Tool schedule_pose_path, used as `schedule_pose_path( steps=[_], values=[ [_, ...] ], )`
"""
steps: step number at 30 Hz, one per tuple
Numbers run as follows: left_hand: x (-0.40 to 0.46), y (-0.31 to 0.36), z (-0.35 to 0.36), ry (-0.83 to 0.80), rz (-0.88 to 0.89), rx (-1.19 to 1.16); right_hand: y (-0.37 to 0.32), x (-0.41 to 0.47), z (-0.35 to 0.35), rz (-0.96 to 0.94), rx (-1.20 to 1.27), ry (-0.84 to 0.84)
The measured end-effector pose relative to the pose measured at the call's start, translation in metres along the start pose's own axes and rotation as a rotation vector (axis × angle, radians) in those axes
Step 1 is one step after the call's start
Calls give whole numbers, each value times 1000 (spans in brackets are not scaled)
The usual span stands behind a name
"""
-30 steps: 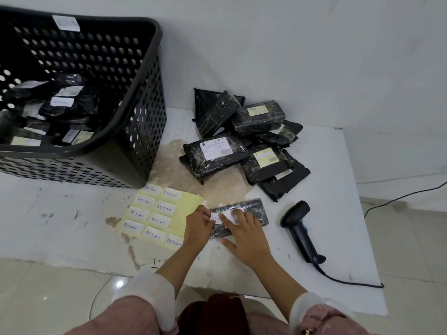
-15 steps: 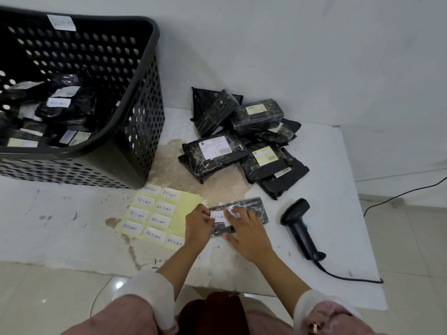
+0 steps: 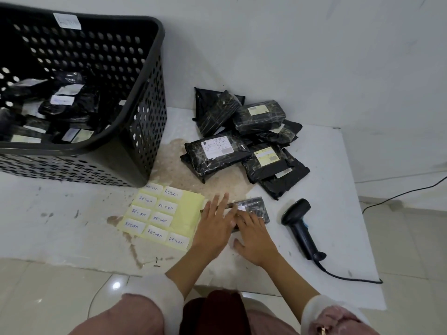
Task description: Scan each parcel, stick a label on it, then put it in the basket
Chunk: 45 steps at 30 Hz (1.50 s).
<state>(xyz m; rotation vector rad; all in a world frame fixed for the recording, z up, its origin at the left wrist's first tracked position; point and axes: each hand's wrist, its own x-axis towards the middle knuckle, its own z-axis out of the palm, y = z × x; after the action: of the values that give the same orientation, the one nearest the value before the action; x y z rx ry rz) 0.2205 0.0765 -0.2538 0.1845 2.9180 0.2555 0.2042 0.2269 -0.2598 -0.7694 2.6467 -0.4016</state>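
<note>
A: Head view, the only one we have. Step in hand, as we judge it: labelling. Both hands lie flat on one small black parcel [image 3: 251, 209] on the table [image 3: 338, 165], near edge, between the label sheet [image 3: 169, 213] and the scanner [image 3: 298, 218].

B: Hand states?

A: Left hand [image 3: 214, 222] spread wide, fingers straight, pressing the parcel's left end. Right hand [image 3: 254, 234] also open, fingers laid across the top, holding nothing. A bit of white shows between them, probably the label [image 3: 242, 208] being smoothed; blur keeps us from reading it.

B: So scanning is done for this one?

A: We assume so: the scanner rests untouched on the table, just right of the parcel.

B: Next move?

A: We'd say close a grip on the parcel and carry it far left, over the rim of the basket [image 3: 154, 68], which already holds labelled parcels. Then take one from the waiting pile [image 3: 244, 141], far side, right of the basket.
</note>
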Motion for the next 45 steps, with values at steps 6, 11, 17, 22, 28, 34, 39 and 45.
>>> schedule_pose_path(
  steps=[6, 11, 17, 22, 28, 34, 39, 45],
  values=[
    [-40, -26, 19, -81, -206, 165, -2, -1, 1, 11, -20, -23],
    [-26, -18, 26, -106, -319, 82, -6, -1, 1, 17, -68, -46],
    [-29, -20, 25, -120, -260, 139, -11, 1, 0, 41, -74, -57],
    [-24, -30, 19, -103, -217, 152, -11, 0, 0, 38, -84, -70],
    [-17, 0, 26, -123, -329, 45, -11, 3, -2, 35, -84, -91],
    [-20, -18, 21, -61, -356, 70, -10, 3, -3, 29, -96, -93],
    [-20, -14, 18, -83, -344, 48, -12, 1, -4, 23, -109, -88],
    [-12, -11, 5, 46, -361, -275, -11, 2, -6, 13, -110, -93]
  ],
)
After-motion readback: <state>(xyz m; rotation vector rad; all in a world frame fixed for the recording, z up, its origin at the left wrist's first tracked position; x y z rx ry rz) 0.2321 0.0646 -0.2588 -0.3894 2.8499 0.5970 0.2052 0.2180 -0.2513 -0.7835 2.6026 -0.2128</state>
